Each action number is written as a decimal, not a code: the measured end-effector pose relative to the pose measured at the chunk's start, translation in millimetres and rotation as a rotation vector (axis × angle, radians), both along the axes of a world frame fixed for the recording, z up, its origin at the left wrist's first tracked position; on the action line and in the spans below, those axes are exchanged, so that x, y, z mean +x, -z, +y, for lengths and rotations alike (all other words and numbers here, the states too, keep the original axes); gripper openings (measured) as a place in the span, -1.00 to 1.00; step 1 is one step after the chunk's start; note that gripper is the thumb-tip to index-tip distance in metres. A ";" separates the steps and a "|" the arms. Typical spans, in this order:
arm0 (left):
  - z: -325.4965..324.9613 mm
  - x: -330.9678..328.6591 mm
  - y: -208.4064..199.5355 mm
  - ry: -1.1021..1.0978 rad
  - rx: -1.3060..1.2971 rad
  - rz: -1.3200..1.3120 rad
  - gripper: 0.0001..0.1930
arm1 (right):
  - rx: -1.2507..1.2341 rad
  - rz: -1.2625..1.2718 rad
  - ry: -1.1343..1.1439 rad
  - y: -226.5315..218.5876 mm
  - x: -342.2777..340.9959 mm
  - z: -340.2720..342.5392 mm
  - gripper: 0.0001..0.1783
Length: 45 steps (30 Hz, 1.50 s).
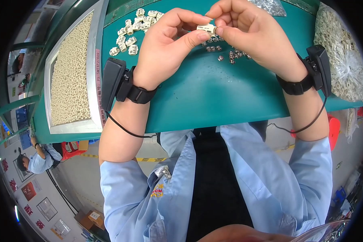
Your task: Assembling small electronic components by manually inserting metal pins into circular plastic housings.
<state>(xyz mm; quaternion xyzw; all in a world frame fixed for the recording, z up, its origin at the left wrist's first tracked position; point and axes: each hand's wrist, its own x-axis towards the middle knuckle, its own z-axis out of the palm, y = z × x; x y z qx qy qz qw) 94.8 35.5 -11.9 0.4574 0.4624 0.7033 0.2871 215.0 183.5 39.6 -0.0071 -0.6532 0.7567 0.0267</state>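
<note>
Over the far part of the table, my left hand (162, 46) pinches a small cream plastic housing (206, 28) with dark slots between thumb and fingers. From the other side my right hand (257, 38) grips the housing's right end, its thumb pressed there and its other fingers curled. Whether a smaller part is also between those right fingertips is hidden. Just below and behind the fingers lie several shiny round metal pieces (220, 58). Left of my left hand, similar cream housings (133, 50) are scattered in a loose pile.
On the left stands a metal-framed tray (99, 80) filled with small cream parts. A clear bag of pale parts (343, 56) sits at the right edge, another clear bag (270, 6) at the back. The green table (213, 101) ends near my body. Another person (42, 159) is far left.
</note>
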 end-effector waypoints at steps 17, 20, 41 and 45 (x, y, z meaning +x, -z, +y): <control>5.4 -12.9 9.5 0.143 0.300 0.219 -0.81 | -0.029 -0.121 -0.133 -8.9 -2.0 1.7 -0.81; -2.6 -1.0 3.9 0.143 0.281 0.136 -0.81 | -0.019 -0.191 -0.122 -9.4 -1.2 4.5 -0.83; -13.6 18.1 -19.1 -0.252 -0.109 0.339 -0.83 | 0.026 -0.091 -0.091 2.6 -1.1 3.0 -0.91; -12.4 18.9 -20.2 -0.243 -0.107 0.289 -0.83 | 0.451 0.085 0.037 3.3 0.8 0.1 -0.92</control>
